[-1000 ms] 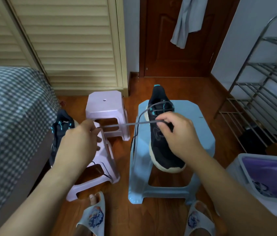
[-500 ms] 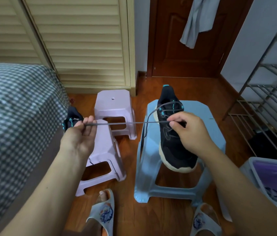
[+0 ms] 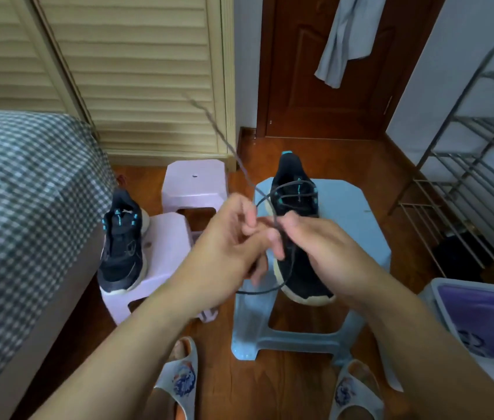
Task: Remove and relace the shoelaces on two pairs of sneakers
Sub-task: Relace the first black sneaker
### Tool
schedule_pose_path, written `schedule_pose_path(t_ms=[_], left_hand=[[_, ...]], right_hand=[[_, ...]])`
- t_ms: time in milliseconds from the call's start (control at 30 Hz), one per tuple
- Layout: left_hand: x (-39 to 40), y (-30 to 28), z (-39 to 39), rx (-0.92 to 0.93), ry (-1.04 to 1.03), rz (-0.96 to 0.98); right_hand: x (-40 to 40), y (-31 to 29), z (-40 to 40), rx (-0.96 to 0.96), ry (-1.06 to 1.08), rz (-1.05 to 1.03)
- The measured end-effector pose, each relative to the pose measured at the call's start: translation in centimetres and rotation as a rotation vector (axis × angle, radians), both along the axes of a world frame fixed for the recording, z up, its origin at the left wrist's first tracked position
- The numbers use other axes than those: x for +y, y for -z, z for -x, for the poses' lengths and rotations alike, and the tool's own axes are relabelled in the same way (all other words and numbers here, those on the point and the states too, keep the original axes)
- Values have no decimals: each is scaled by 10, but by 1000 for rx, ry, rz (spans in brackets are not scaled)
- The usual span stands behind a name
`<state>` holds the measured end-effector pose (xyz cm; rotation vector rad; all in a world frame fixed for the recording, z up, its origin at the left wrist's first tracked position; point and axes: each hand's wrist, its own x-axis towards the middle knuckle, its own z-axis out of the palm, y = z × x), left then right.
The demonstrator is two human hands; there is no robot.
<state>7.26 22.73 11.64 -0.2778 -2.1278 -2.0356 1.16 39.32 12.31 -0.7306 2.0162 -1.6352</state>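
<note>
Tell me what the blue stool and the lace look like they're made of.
Blue stool: looks like moulded plastic, one smooth piece with a dull sheen. Lace: probably woven fabric cord, dark, thin and limp, curving loosely between both hands; its weave is too blurred to confirm.

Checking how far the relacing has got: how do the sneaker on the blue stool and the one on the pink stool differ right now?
The sneaker on the blue stool has a lace looping from its eyelets; the sneaker on the pink stool shows none. Both hands, left hand and right hand, work over the first; the second sits untouched. Both are black with teal accents and pale soles.
</note>
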Motion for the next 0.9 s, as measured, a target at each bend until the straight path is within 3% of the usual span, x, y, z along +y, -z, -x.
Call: schedule_pose_path(t_ms=[100,233,333,467,533,600,667,700,900], left_hand=[[17,8,0,-32,2,157],[15,10,6,-134,32,163],[-13,12,12,-170,16,165],[-52,16,13,-139,-156,41],[-53,19,13,-141,-165,164],[-45,26,14,-114,-151,471],[-33,31,16,-79,-156,767],[-25,33,18,-66,-160,820],[15,47,40,147,-301,806]], right_hand=[[-3,8,-14,-80,-3,129],[22,6,17,-593,346,638],[77,13,75,-716,696,859],[151,55,127,-724,1096,738],[167,64,132,-699,1228,629],[164,62,131,-553,1304,419],[146,53,127,-302,1193,73],[133,48,125,-194,1073,-45],[76,30,84,199,390,-291]])
